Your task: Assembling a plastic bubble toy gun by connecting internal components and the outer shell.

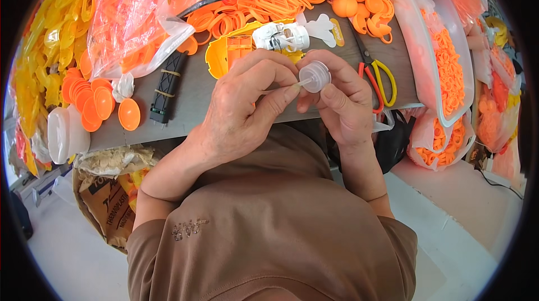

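Note:
Both my hands meet above the front edge of the table. Between the fingers and thumb of my right hand (348, 101) is a small round clear plastic piece (316, 76), like a cap or disc with ringed edges. My left hand (241, 101) pinches a thin pale stem at the disc's middle; whether the stem is part of the disc, I cannot tell. Just beyond my hands lies a yellow plastic shell (217, 58) with an orange insert. A white plastic mechanism (281, 36) with dark wires rests against it. Scissors (387, 85) with red and yellow handles lie right of my right hand.
Left on the grey table (193, 107) are a black banded plastic strip (168, 85), orange discs (129, 114) and a white cup (67, 132). Orange parts (241, 12) and bags heap at the back. A clear bin (452, 115) of orange rings stands right; a paper sack (104, 200) sits below left.

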`<state>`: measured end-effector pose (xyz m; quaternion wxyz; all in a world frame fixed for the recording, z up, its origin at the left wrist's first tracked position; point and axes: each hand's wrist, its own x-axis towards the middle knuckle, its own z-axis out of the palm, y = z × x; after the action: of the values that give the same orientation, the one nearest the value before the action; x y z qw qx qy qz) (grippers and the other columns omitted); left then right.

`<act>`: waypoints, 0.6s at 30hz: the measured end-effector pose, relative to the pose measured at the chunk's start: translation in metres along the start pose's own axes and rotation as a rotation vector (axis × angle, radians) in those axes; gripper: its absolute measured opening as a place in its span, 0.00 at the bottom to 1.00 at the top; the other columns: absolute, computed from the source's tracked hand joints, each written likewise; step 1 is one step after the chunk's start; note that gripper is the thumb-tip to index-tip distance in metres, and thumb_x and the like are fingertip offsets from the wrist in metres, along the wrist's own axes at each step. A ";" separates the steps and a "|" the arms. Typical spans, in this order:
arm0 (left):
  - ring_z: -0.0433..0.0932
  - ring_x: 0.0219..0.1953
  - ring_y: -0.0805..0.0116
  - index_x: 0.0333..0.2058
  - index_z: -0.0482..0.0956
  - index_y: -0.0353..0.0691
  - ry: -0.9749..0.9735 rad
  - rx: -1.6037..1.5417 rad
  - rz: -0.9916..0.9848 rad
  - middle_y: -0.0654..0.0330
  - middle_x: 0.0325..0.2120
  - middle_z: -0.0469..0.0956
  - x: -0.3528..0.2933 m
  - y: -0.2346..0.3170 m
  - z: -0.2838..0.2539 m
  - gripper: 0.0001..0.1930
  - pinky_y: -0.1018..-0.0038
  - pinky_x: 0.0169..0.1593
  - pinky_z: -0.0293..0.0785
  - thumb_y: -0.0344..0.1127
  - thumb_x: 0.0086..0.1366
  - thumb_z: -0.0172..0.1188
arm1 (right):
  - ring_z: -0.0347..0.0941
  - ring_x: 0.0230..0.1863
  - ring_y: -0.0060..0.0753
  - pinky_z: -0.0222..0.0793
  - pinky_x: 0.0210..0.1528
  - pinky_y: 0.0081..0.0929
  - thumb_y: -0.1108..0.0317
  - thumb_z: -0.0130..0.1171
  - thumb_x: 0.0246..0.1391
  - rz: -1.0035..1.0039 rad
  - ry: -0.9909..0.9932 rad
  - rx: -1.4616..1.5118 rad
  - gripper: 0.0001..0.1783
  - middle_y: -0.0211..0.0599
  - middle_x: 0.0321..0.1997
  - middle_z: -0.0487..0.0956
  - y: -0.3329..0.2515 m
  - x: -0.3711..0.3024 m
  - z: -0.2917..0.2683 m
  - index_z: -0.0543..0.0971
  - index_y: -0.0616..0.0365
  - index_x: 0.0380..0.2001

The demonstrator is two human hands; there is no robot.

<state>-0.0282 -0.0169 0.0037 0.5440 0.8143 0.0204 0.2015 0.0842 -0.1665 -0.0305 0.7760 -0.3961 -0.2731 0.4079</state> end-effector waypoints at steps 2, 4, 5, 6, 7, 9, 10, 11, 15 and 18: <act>0.74 0.37 0.64 0.30 0.74 0.33 0.005 -0.001 0.008 0.53 0.35 0.75 -0.001 -0.001 -0.001 0.02 0.74 0.43 0.69 0.24 0.58 0.56 | 0.73 0.43 0.33 0.75 0.34 0.27 0.67 0.56 0.55 -0.006 0.009 -0.038 0.26 0.47 0.51 0.71 0.001 0.001 0.003 0.65 0.69 0.54; 0.74 0.36 0.64 0.31 0.73 0.32 -0.018 0.044 0.014 0.53 0.35 0.75 -0.002 -0.001 -0.003 0.02 0.74 0.42 0.69 0.24 0.58 0.56 | 0.73 0.43 0.33 0.75 0.34 0.26 0.66 0.56 0.55 -0.014 0.019 -0.076 0.26 0.46 0.51 0.71 0.001 0.001 0.005 0.66 0.69 0.54; 0.74 0.36 0.64 0.31 0.73 0.32 -0.017 0.044 0.013 0.53 0.35 0.75 -0.002 -0.002 -0.003 0.02 0.74 0.42 0.69 0.24 0.58 0.56 | 0.73 0.42 0.33 0.76 0.34 0.27 0.67 0.57 0.54 -0.033 0.011 -0.122 0.25 0.45 0.50 0.71 0.001 0.002 0.004 0.67 0.69 0.52; 0.74 0.35 0.64 0.31 0.73 0.32 -0.015 0.037 0.021 0.53 0.35 0.75 -0.002 -0.002 -0.003 0.02 0.74 0.41 0.69 0.24 0.58 0.55 | 0.73 0.42 0.33 0.76 0.35 0.27 0.69 0.58 0.53 -0.051 0.003 -0.169 0.24 0.44 0.48 0.71 0.001 0.002 0.004 0.68 0.69 0.51; 0.74 0.35 0.64 0.32 0.73 0.32 -0.012 0.030 0.030 0.53 0.35 0.75 -0.002 -0.003 -0.003 0.03 0.75 0.40 0.69 0.23 0.58 0.55 | 0.73 0.42 0.33 0.76 0.35 0.27 0.69 0.58 0.53 -0.050 0.003 -0.168 0.24 0.44 0.48 0.71 0.001 0.002 0.006 0.68 0.69 0.51; 0.74 0.34 0.64 0.32 0.73 0.32 -0.004 0.039 0.041 0.53 0.35 0.75 -0.003 -0.004 -0.002 0.03 0.75 0.39 0.70 0.22 0.59 0.55 | 0.73 0.40 0.32 0.76 0.35 0.26 0.73 0.59 0.51 -0.126 0.068 -0.419 0.22 0.42 0.45 0.71 -0.002 0.001 0.011 0.70 0.69 0.50; 0.75 0.33 0.65 0.33 0.73 0.32 0.005 0.050 0.054 0.52 0.35 0.76 -0.004 -0.004 -0.001 0.03 0.75 0.39 0.70 0.21 0.59 0.54 | 0.73 0.40 0.32 0.76 0.35 0.26 0.73 0.59 0.51 -0.126 0.067 -0.419 0.22 0.42 0.45 0.71 -0.002 0.000 0.012 0.70 0.69 0.50; 0.75 0.33 0.65 0.33 0.73 0.32 0.007 0.050 0.054 0.52 0.35 0.76 -0.004 -0.006 0.002 0.03 0.75 0.39 0.70 0.21 0.59 0.54 | 0.73 0.39 0.31 0.76 0.34 0.25 0.74 0.60 0.50 -0.146 0.060 -0.398 0.22 0.41 0.45 0.71 -0.003 0.000 0.013 0.71 0.69 0.49; 0.74 0.32 0.59 0.31 0.72 0.34 0.093 -0.022 0.098 0.55 0.29 0.75 -0.006 -0.010 0.009 0.06 0.71 0.37 0.70 0.18 0.54 0.56 | 0.74 0.37 0.29 0.76 0.33 0.22 0.77 0.62 0.47 -0.193 0.076 -0.412 0.22 0.40 0.43 0.70 -0.002 -0.002 0.015 0.72 0.69 0.47; 0.74 0.32 0.59 0.31 0.72 0.34 0.110 -0.059 0.084 0.54 0.30 0.75 -0.010 -0.009 0.009 0.06 0.70 0.37 0.71 0.18 0.55 0.55 | 0.74 0.37 0.28 0.77 0.33 0.22 0.79 0.64 0.44 -0.296 -0.009 -0.697 0.23 0.41 0.43 0.71 -0.009 -0.001 0.015 0.73 0.69 0.46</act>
<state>-0.0328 -0.0236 -0.0103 0.5570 0.7857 0.0098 0.2690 0.0767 -0.1645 -0.0146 0.6442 -0.5908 -0.4528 0.1759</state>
